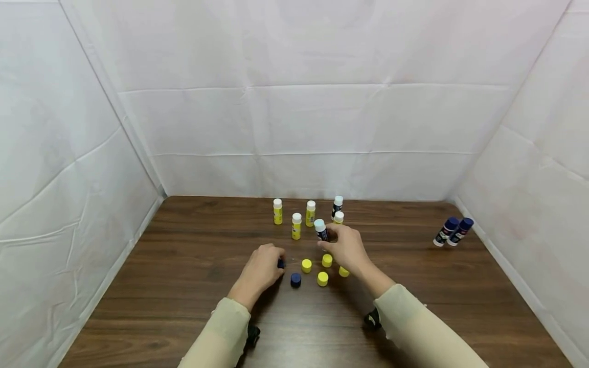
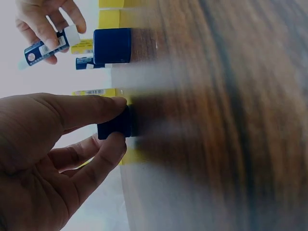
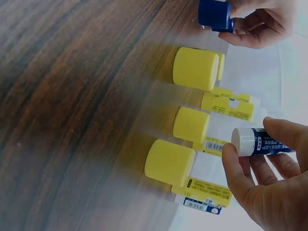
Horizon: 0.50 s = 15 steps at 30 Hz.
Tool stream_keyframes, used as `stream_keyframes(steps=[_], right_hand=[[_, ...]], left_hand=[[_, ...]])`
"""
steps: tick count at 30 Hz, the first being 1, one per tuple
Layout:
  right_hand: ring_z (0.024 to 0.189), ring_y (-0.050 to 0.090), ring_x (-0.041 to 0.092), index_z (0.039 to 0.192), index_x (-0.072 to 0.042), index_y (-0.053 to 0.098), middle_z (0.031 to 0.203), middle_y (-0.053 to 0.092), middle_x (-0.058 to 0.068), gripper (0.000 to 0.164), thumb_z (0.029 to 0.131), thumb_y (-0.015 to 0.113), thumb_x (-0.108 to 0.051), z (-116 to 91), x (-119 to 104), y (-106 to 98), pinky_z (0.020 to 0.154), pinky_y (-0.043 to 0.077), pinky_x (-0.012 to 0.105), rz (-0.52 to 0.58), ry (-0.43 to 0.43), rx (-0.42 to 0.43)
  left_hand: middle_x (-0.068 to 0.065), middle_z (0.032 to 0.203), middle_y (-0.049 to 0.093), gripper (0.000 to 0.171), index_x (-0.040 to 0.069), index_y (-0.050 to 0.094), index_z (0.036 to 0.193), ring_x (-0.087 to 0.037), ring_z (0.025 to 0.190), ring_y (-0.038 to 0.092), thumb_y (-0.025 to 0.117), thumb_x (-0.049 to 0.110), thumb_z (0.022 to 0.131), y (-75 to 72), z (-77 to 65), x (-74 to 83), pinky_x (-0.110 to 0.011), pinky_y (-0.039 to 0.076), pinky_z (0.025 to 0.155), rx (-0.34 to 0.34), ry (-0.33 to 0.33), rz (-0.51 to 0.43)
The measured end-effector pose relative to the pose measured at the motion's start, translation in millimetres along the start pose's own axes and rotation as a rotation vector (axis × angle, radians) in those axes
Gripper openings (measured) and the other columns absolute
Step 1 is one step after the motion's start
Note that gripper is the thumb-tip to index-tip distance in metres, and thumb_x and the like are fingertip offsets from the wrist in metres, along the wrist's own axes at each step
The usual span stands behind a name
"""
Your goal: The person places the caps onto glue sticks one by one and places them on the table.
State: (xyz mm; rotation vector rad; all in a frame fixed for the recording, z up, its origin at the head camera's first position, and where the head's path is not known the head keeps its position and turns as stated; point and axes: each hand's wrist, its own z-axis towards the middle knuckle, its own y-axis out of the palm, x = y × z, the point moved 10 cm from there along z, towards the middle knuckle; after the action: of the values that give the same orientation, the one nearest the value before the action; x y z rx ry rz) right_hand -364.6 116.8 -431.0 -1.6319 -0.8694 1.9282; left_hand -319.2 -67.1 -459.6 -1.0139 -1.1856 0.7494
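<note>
My left hand (image 1: 262, 267) pinches a dark blue cap (image 2: 113, 124) between thumb and fingertips, at the tabletop; whether it touches the wood I cannot tell. A second blue cap (image 1: 296, 280) stands just right of that hand. My right hand (image 1: 347, 248) holds a dark blue glue stick (image 1: 321, 232) above the table, tilted, with thumb and fingers around its body. Its lower end shows white in the right wrist view (image 3: 244, 141). Several yellow caps (image 1: 322, 279) stand between the hands, nearer to me than the upright yellow glue sticks (image 1: 296, 227).
Behind the right hand stands another blue glue stick (image 1: 337, 206) with a white top. Two glue sticks with blue caps (image 1: 445, 232) stand together at the table's right side. White cloth walls (image 1: 294, 122) enclose the back and sides of the brown wooden table (image 1: 184, 245).
</note>
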Motion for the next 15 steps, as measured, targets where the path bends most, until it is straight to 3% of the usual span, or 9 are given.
stream_keyframes(steps=[9,15], right_hand=[[0.097,0.067,0.020,0.121,-0.015,0.070,0.107,0.073,0.000,0.035,0.089,0.081,-0.023,-12,-2,-18,0.084,0.056,0.042,-0.006,-0.019,0.057],[0.100,0.067,0.021,0.120,-0.014,0.065,0.110,0.072,0.002,0.036,0.089,0.081,-0.023,-21,-3,-29,0.084,0.055,0.043,-0.008,-0.028,0.080]], left_hand=[[-0.002,0.093,0.064,0.014,0.014,0.075,0.094,-0.021,0.089,0.064,0.083,0.008,0.085,-6.0,-4.6,-0.1,-0.040,0.056,0.080,-0.003,-0.013,-0.002],[-0.002,0.094,0.064,0.015,0.014,0.075,0.097,-0.021,0.089,0.064,0.082,0.008,0.085,-12.4,-8.2,-0.9,-0.040,0.056,0.081,0.021,-0.019,-0.009]])
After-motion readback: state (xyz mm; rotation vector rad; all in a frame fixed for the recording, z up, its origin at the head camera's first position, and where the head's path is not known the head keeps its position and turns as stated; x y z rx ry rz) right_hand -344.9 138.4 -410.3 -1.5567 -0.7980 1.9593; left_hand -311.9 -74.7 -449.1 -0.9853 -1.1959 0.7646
